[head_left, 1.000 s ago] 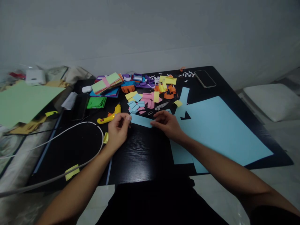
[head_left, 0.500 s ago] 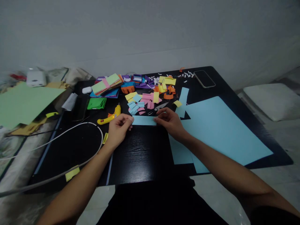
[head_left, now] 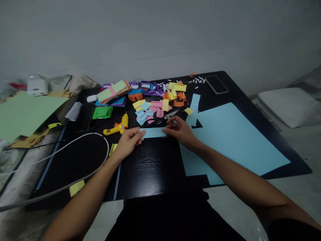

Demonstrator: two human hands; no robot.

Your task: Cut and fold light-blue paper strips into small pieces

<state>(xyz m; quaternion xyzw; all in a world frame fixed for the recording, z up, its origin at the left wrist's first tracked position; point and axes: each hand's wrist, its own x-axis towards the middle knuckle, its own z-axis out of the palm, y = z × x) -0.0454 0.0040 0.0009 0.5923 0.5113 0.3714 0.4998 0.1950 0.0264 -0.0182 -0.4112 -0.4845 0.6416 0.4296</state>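
A light blue paper strip is stretched level between my two hands, above the black table. My left hand pinches its left end between thumb and fingers. At the strip's right end my right hand pinches it the same way. Just beyond the strip lie dark-handled scissors and small folded pieces of light blue paper. A yellow glue gun rests close to my left hand. Large light blue sheets lie under and beside my right forearm.
Folded pink papers, a stack of coloured paper and green papers lie toward the back. A phone sits at the back right. A white cable loops at the left, near a large green sheet.
The left end of the blue strip and my left hand have come slightly lower, toward me. Both hands keep their pinch. The whole view has shifted a little.
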